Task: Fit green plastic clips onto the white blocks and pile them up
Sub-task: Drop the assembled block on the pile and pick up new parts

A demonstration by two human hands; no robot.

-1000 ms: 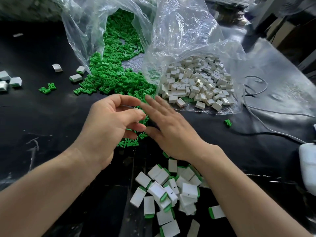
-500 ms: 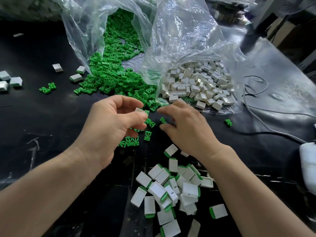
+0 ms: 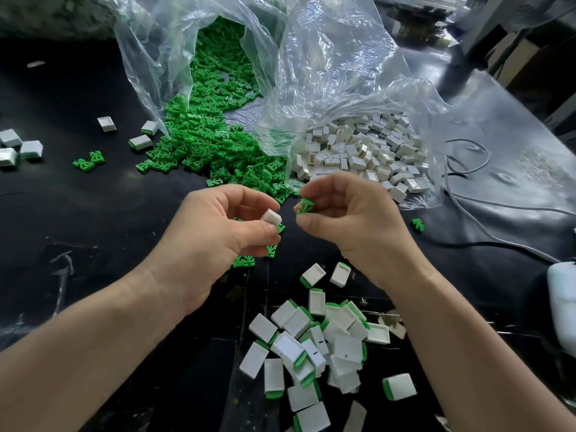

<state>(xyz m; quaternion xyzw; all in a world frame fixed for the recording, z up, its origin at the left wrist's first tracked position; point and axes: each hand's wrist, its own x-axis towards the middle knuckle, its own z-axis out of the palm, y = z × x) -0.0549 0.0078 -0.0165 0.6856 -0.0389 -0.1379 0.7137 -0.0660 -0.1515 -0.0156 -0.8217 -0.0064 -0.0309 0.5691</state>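
**Desk:** What's nearest you?

**Operator:** The finished pile [image 3: 324, 347]. It's clipped blocks lying loose on the black worktop [image 3: 93, 213], between my forearms.

**Desk:** And the hands?

**Operator:** They're just beyond it. My left hand [image 3: 218, 241] pinches a bare white block [image 3: 271, 218] between thumb and fingertips, same as a second ago. My right hand [image 3: 352, 222] is what changed. A second ago it lay stretched flat over the loose clips. Now it's curled and lifted, pinching one green clip [image 3: 304, 207] just beside the block, not touching it.

**Desk:** Meaning?

**Operator:** The picking is done, I'd say. Pressing the clip into the block comes next, then dropping it on the pile.

**Desk:** Supplies?

**Operator:** Farther out, the green clip heap [image 3: 212, 145] spills from its clear bag. The bag of white blocks [image 3: 367, 151] sits to its right. Plenty is left in both.
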